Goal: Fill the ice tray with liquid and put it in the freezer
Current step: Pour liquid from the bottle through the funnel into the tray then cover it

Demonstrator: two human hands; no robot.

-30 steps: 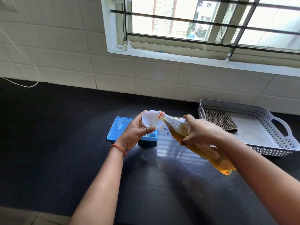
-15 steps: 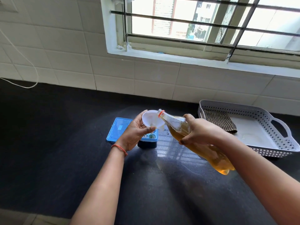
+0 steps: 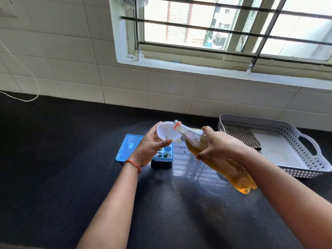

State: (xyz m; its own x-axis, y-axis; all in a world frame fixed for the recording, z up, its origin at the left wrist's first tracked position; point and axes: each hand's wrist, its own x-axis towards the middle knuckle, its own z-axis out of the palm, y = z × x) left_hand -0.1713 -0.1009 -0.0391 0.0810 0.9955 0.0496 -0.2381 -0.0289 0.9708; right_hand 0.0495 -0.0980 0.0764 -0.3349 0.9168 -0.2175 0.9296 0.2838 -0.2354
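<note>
Both hands are busy at the middle of the frame: the right hand [image 3: 221,146] is wrapped round the upper body of a clear bottle [image 3: 231,171] of amber liquid, and the left hand [image 3: 150,150] cradles what looks like a white funnel [image 3: 167,131], thumb hooked on its near rim and fingers behind it. The bottle is tipped, its open mouth at the funnel's right edge. The blue ice tray [image 3: 166,155] sits on the dark counter [image 3: 71,159] directly below the left hand, largely hidden by it. This looks like the filling step. I can't make out a stream, and the visible cells seem to hold something green. Next, I'd say, the bottle needs a slow, steady tilt with the funnel kept over one cell, since the bottle is nearly full and could gush. At centre right a white perforated basket [image 3: 305,141] stands well apart from the tray, with a checked cloth [image 3: 240,135] inside it. The tray's blue lid [image 3: 128,148] lies just left of the tray, touching it. A few droplets [image 3: 183,150] are on the counter between tray and bottle. Nothing blocks the pour, and no freezer is in view.
</note>
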